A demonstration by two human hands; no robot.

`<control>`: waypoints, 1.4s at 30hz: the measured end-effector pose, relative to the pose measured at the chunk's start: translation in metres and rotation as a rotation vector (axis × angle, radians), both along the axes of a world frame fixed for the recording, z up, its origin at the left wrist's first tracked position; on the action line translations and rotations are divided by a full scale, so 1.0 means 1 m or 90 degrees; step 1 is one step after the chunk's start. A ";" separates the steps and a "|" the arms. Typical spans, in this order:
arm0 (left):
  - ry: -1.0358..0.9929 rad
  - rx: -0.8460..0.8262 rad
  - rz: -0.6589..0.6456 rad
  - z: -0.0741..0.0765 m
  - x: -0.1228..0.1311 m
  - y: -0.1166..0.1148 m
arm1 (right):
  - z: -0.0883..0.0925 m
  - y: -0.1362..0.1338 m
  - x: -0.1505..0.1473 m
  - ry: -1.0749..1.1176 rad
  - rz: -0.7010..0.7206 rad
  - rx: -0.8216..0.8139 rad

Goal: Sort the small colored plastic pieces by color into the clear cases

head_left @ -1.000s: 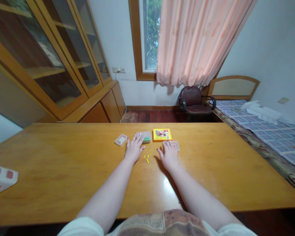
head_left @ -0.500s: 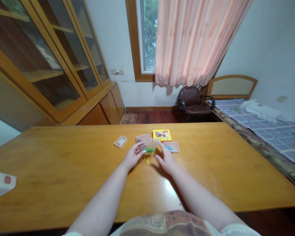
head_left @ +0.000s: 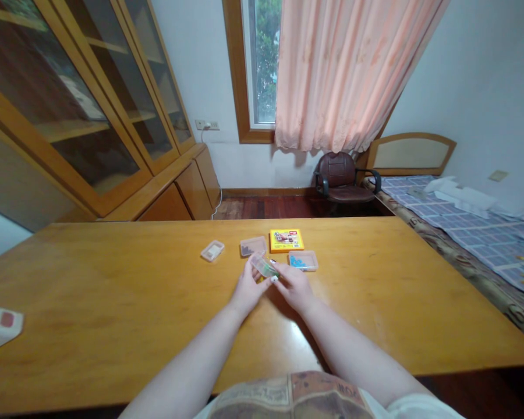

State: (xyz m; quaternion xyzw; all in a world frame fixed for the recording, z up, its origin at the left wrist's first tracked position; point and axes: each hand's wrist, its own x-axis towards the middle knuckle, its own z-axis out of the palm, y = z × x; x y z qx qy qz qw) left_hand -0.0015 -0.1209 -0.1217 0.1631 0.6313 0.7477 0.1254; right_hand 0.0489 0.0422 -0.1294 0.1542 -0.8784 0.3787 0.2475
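Observation:
A small clear plastic box [head_left: 262, 265] with green pieces in it is tilted between my two hands above the table. My left hand [head_left: 247, 291] is closed on its left side, and my right hand [head_left: 295, 285] grips its right end with the thumb and fingers. Just under the box, a bit of the yellow pieces [head_left: 262, 279] shows; my hands hide most of them. Beyond my fingers lie a clear box with dark pieces [head_left: 253, 247] and, to the right, a clear box with blue pieces [head_left: 303, 261].
A flat yellow printed box [head_left: 287, 240] lies behind the clear boxes. Another small clear box [head_left: 212, 251] with whitish contents is on the left. At the wooden table's [head_left: 113, 302] far left edge stands a white holder [head_left: 2, 327]. A chair [head_left: 344, 177] is beyond the table.
My right hand has moved in and closed on the clear box, which both hands now hold tilted. The green pieces now show inside it, and the hands cover most of the yellow pieces.

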 end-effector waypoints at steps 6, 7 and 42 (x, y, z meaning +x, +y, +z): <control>-0.086 0.034 0.037 0.005 0.010 0.005 | 0.003 -0.008 0.005 -0.034 0.082 -0.038; -0.096 0.039 0.040 0.004 0.010 0.005 | 0.002 -0.009 0.005 -0.043 0.077 -0.043; -0.173 0.042 0.072 -0.025 0.000 0.011 | -0.003 -0.022 0.001 -0.158 -0.141 -0.026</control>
